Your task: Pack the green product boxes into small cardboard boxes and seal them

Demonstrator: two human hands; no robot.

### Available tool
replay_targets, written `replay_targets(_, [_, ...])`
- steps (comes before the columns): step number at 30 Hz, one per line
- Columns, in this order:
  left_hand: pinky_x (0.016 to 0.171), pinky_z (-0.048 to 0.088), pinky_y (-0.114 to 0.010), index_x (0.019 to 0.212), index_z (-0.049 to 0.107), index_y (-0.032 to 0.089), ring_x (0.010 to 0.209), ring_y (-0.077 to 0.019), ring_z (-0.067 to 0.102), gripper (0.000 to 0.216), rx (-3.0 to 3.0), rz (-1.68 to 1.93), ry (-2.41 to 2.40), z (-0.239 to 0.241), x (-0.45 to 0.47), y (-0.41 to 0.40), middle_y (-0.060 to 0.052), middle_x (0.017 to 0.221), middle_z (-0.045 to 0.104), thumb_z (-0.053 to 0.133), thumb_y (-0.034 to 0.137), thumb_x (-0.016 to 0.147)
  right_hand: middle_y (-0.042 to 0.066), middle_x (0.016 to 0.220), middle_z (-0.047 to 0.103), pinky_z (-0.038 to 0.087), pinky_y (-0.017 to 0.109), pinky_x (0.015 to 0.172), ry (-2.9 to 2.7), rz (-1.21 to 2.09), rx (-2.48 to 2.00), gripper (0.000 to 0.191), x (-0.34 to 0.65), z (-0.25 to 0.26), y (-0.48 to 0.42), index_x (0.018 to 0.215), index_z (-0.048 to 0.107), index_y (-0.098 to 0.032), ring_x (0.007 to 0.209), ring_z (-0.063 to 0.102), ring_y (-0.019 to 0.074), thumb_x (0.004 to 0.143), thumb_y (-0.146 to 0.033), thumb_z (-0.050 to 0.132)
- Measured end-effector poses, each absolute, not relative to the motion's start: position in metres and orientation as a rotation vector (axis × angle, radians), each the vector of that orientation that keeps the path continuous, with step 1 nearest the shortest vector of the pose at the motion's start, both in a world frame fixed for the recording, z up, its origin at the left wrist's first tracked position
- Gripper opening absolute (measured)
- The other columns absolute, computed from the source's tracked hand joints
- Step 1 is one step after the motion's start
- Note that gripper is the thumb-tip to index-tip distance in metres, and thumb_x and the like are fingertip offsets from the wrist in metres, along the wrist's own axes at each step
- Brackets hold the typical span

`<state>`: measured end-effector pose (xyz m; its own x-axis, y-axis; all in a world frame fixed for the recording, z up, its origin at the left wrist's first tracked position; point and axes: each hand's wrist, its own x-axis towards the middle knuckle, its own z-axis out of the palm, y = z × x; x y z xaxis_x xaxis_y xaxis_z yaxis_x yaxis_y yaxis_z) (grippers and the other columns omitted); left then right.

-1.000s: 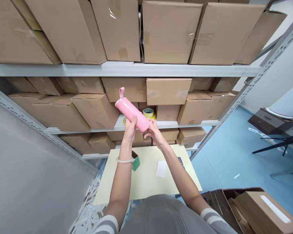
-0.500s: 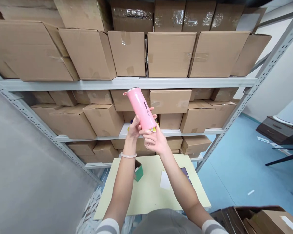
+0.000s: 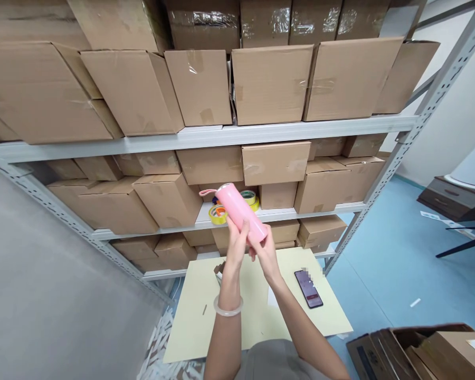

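A pink tumbler (image 3: 241, 211) with a strap loop at its upper left end is held tilted above the table. My left hand (image 3: 236, 241) is closed round its lower left side. My right hand (image 3: 264, 250) grips the bottom end, with some fingers hidden behind it. The side facing me is plain pink. Below, on the pale yellow table (image 3: 198, 327), a small box (image 3: 219, 270) is partly covered by my left forearm. A white paper (image 3: 272, 298) lies partly behind my right forearm, beside a phone (image 3: 309, 288).
Shelves (image 3: 206, 138) full of cardboard boxes (image 3: 273, 84) stand in front. Rolls of tape (image 3: 217, 215) lie on the middle shelf behind the tumbler. An open carton (image 3: 415, 348) with flat cardboard is at the lower right. Paper strips (image 3: 158, 343) heap up on the floor at left.
Both hands have lowered the tumbler toward the table and turned it, so its black lettering no longer shows. The tape rolls and the whole phone have come into view.
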<state>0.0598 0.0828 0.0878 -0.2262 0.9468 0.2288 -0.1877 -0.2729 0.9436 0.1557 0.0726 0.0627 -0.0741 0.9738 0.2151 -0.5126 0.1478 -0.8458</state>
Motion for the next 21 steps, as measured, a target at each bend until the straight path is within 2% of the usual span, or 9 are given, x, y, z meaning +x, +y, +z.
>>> replay_targets(3, [0.095, 0.05, -0.035, 0.149, 0.018, 0.03, 0.12, -0.0245, 0.056, 0.078, 1.136, 1.483, 0.903, 0.079, 0.064, 0.088, -0.01, 0.144, 0.045, 0.05, 0.065, 0.086, -0.005, 0.063, 0.053, 0.023, 0.015, 0.03, -0.789, 1.651, -0.481, 0.039, 0.162, 0.063, 0.079, 0.098, 0.052, -0.018, 0.035, 0.031, 0.003, 0.084, -0.054, 0.057])
replay_targets(5, [0.096, 0.049, -0.038, 0.147, 0.027, 0.026, 0.117, -0.0252, 0.059, 0.075, 1.109, 1.398, 0.753, 0.072, 0.062, 0.095, -0.011, 0.138, 0.052, 0.042, 0.069, 0.087, -0.003, 0.066, 0.054, 0.021, 0.016, 0.029, -0.666, 2.006, -0.307, 0.046, 0.171, 0.063, 0.083, 0.098, 0.053, -0.015, 0.035, 0.025, 0.002, 0.088, -0.059, 0.045])
replay_targets(7, [0.098, 0.048, -0.042, 0.142, 0.038, 0.02, 0.115, -0.0274, 0.059, 0.076, 1.073, 1.355, 0.631, 0.065, 0.059, 0.104, -0.014, 0.131, 0.057, 0.037, 0.072, 0.087, -0.004, 0.067, 0.052, 0.02, 0.014, 0.028, -0.511, 2.31, -0.151, 0.047, 0.179, 0.06, 0.084, 0.099, 0.053, -0.013, 0.035, 0.02, 0.0012, 0.091, -0.058, 0.041])
replay_targets(10, [0.098, 0.047, -0.047, 0.137, 0.046, 0.017, 0.111, -0.0307, 0.062, 0.084, 1.043, 1.297, 0.532, 0.052, 0.056, 0.113, -0.016, 0.125, 0.061, 0.037, 0.079, 0.081, -0.008, 0.066, 0.05, 0.019, 0.012, 0.028, -0.294, 2.501, -0.031, 0.041, 0.18, 0.047, 0.08, 0.103, 0.051, -0.015, 0.034, 0.016, 0.0004, 0.093, -0.054, 0.042])
replay_targets(13, [0.095, 0.047, -0.052, 0.136, 0.047, 0.017, 0.1, -0.0314, 0.065, 0.099, 1.053, 1.294, 0.485, 0.04, 0.056, 0.114, -0.016, 0.12, 0.063, 0.036, 0.089, 0.07, -0.009, 0.065, 0.049, 0.016, 0.011, 0.027, -0.247, 2.544, 0.024, 0.04, 0.172, 0.031, 0.076, 0.104, 0.049, -0.017, 0.034, 0.016, 0.0, 0.093, -0.055, 0.044])
replay_targets(15, [0.094, 0.047, -0.052, 0.135, 0.048, 0.018, 0.096, -0.0305, 0.066, 0.1, 1.086, 1.31, 0.509, 0.038, 0.057, 0.109, -0.015, 0.115, 0.064, 0.037, 0.09, 0.067, -0.009, 0.061, 0.048, 0.012, 0.012, 0.026, -0.345, 2.571, 0.023, 0.043, 0.168, 0.02, 0.078, 0.101, 0.051, -0.017, 0.033, 0.015, 0.0004, 0.092, -0.059, 0.044])
replay_targets(18, [0.095, 0.047, -0.049, 0.131, 0.052, 0.019, 0.098, -0.0303, 0.064, 0.083, 1.251, 1.291, 0.712, 0.044, 0.056, 0.1, -0.014, 0.111, 0.066, 0.055, 0.076, 0.072, -0.003, 0.06, 0.055, 0.012, 0.015, 0.025, -0.684, 2.55, -0.208, 0.056, 0.173, 0.007, 0.086, 0.094, 0.056, -0.014, 0.032, 0.025, 0.0031, 0.087, -0.067, 0.042])
replay_targets(21, [0.104, 0.038, -0.052, 0.129, 0.054, 0.024, 0.108, -0.0326, 0.059, 0.071, 1.616, 1.279, 1.09, 0.057, 0.055, 0.093, -0.011, 0.115, 0.065, 0.072, 0.058, 0.069, 0.008, 0.073, 0.066, 0.028, 0.017, 0.03, -0.923, 2.112, -0.6, 0.049, 0.194, 0.005, 0.096, 0.09, 0.062, -0.013, 0.043, 0.047, 0.0088, 0.085, -0.06, 0.052])
